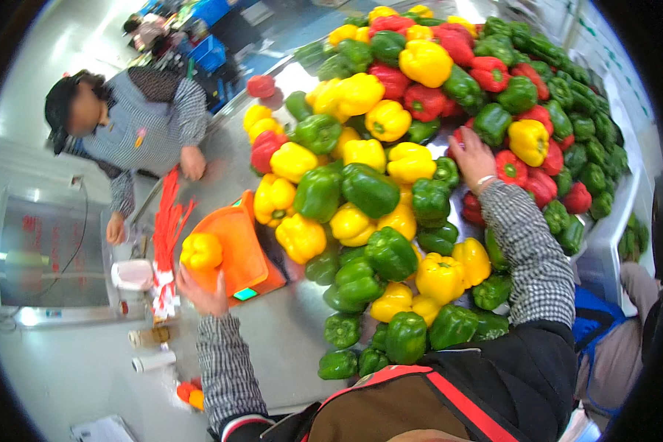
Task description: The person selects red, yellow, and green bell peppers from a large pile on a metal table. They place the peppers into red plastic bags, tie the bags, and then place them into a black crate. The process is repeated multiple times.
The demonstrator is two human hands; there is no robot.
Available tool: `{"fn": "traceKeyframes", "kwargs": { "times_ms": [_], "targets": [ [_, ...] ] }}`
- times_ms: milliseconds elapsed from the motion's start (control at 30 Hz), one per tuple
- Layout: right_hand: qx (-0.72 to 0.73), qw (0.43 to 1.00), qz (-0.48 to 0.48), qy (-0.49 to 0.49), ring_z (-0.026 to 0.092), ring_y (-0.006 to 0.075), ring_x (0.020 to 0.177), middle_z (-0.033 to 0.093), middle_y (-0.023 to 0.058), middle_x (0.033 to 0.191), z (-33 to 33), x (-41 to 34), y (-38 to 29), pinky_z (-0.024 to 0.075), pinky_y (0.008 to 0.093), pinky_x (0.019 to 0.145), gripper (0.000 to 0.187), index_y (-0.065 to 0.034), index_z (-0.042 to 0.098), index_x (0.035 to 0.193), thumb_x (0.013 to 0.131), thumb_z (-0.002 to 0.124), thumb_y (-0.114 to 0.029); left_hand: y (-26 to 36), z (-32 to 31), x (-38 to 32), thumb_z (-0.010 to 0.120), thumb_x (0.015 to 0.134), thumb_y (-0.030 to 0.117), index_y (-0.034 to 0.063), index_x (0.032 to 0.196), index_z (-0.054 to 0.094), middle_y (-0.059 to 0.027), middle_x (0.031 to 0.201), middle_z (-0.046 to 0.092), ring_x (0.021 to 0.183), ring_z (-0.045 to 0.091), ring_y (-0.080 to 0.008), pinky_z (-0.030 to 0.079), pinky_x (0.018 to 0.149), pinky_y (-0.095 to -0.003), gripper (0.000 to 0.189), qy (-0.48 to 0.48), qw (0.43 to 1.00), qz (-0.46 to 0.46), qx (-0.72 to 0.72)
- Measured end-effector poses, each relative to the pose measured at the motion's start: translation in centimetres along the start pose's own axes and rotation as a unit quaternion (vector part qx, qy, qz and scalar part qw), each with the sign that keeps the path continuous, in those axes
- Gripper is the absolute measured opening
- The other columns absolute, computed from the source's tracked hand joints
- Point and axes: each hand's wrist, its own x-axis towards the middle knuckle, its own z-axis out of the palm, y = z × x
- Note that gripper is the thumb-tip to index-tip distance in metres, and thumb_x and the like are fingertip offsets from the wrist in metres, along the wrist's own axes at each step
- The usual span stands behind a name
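Note:
An orange plastic scoop-like bin point(237, 246) stands on the metal table, left of a large heap of bell peppers. My left hand point(201, 290) is at the bin's near left edge, its fingers just below a yellow bell pepper point(201, 251); whether they grip it is unclear. My right hand point(472, 157) reaches into the heap, over a red bell pepper point(457, 138) that is partly hidden beneath the fingers. Around it lie a green bell pepper point(492, 125) and another red bell pepper point(511, 167). Yellow and green peppers fill the space between my hands.
A co-worker point(138, 121) stands across the metal table point(293, 342), hands at its far edge. Red strips point(168, 221) lie left of the bin, near a pale container point(132, 274). A white crate wall point(608, 248) borders the heap at right.

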Motion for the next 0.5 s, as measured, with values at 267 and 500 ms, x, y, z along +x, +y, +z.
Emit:
{"fn": "traceKeyframes", "kwargs": {
  "times_ms": [267, 500],
  "targets": [
    [0.142, 0.99, 0.008, -0.008, 0.044, 0.0359, 0.125, 0.039, 0.0177, 0.14, -0.8, -1.0, 1.2, 0.0494, 0.044, 0.093, 0.078, -0.0144, 0.049, 0.129, 0.058, 0.08, -0.016, 7.9, -0.2, -11.0, 0.075, 0.07, 0.013, 0.0015, 0.139, 0.041, -0.0252, 0.137, 0.041, 0.127, 0.041, -0.0437, 0.035, 0.106, -0.0505, 0.078, -0.094, 0.976, 0.187, -0.061],
    [0.17, 0.979, 0.061, -0.096, 0.057, 0.0344, 0.11, 0.053, 0.0187, 0.125, -3.6, -1.2, 1.8, 0.0512, 0.0418, 0.088, 0.062, -0.0124, 0.056, 0.124, 0.066, 0.077, -0.024, 11.4, 0.2, -19.3, 0.071, 0.074, 0.009, -0.0006, 0.139, 0.041, -0.0255, 0.135, 0.041, 0.121, 0.046, -0.0408, 0.045, 0.095, -0.0448, 0.072, -0.244, 0.952, 0.086, -0.162]
  ]
}}
